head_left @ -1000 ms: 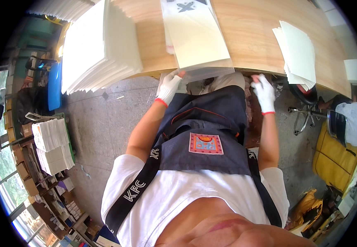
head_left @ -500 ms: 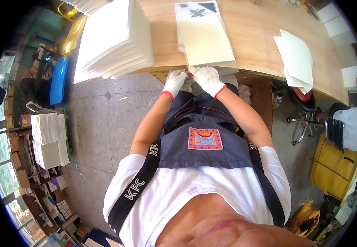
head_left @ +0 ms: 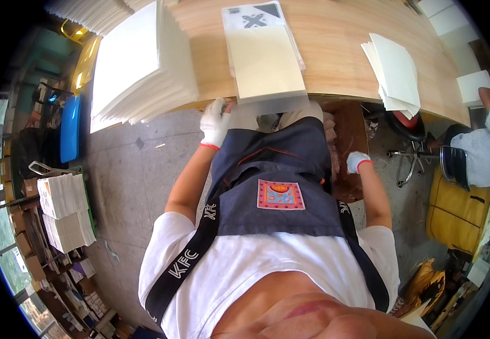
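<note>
My left hand, in a white glove with a red cuff, is raised at the table's front edge. Its fingers are drawn together, and anything between them is too small to make out. To its right, a cream sheet stack lies on a clear plastic sleeve that hangs slightly over the edge. Under the sheets, a printed white package shows at the far end. My right hand, gloved alike, is low at my right side above a brown box. It looks curled closed; its contents are hidden.
A tall stack of white sheets stands on the table's left, and a smaller fanned pile on its right. A wheeled chair is under the right side. Bundled paper stands at left. Another person's sleeve shows far right.
My hands, together at the table edge before, have parted. The right one has moved down and right to my side; the left has shifted slightly left. The view has shifted slightly too.
</note>
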`<state>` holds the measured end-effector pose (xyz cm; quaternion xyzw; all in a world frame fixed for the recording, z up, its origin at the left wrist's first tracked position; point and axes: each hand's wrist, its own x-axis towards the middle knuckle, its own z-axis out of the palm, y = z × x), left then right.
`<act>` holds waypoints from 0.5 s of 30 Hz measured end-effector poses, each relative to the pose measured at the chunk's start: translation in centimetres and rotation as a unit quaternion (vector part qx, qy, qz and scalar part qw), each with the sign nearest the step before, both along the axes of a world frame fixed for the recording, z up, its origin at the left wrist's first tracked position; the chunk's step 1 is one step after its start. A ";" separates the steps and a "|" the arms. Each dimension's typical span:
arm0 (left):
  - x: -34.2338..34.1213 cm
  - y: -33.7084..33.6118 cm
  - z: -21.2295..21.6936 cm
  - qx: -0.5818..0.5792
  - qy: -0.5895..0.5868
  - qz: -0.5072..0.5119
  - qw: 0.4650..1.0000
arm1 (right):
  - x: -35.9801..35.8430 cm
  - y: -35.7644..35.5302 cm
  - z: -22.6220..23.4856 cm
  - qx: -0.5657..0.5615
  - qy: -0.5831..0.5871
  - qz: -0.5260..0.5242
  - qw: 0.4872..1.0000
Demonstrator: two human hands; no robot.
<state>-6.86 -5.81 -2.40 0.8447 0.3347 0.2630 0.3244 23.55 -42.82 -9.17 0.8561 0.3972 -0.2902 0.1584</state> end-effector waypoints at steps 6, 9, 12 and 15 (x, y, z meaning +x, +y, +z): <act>2.6 0.1 1.0 0.450 -0.094 -0.089 0.883 | -5.9 15.0 12.0 0.522 -0.176 0.190 0.813; 3.1 0.2 1.6 0.401 -0.112 -0.115 0.902 | -5.6 18.7 10.7 0.566 -0.171 0.245 0.769; 1.9 0.1 0.4 0.306 -0.075 -0.078 0.946 | -5.3 19.6 8.7 0.606 -0.082 0.155 0.776; 1.9 -1.4 -1.1 -0.044 -0.136 0.075 0.987 | -8.7 20.4 8.8 0.605 0.015 -0.102 0.790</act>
